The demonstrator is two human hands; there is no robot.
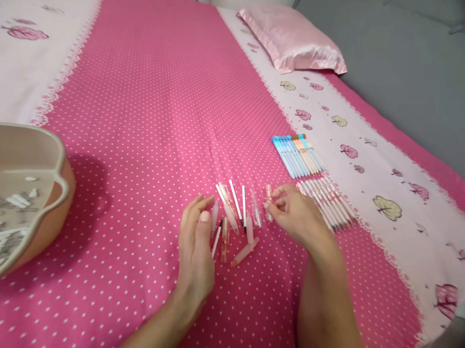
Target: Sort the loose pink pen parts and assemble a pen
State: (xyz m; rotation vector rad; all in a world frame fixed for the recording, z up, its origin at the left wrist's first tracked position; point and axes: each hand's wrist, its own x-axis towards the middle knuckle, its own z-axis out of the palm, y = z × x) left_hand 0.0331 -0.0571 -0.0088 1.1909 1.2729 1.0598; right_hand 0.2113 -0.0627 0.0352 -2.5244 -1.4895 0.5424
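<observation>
My right hand (298,214) pinches a clear, pinkish pen barrel (269,190) at the right side of a small pile of pen parts. The pile holds white refills (236,199), pink grip sleeves (244,252) and clear printed barrels (224,241), lying loose at various angles. My left hand (198,239) rests at the pile's left edge, fingers loosely extended and thumb alongside. Its fingertips are beside a pale pink tube (215,214); whether they touch it I cannot tell. Nothing shows in that hand.
Right of the pile lie a row of pink pens (328,200) and, beyond it, a row of blue and peach pens (299,155). A beige basin (62,186) with white and grey small parts stands at left. A pink pillow (290,39) lies on the dotted bedspread (153,113).
</observation>
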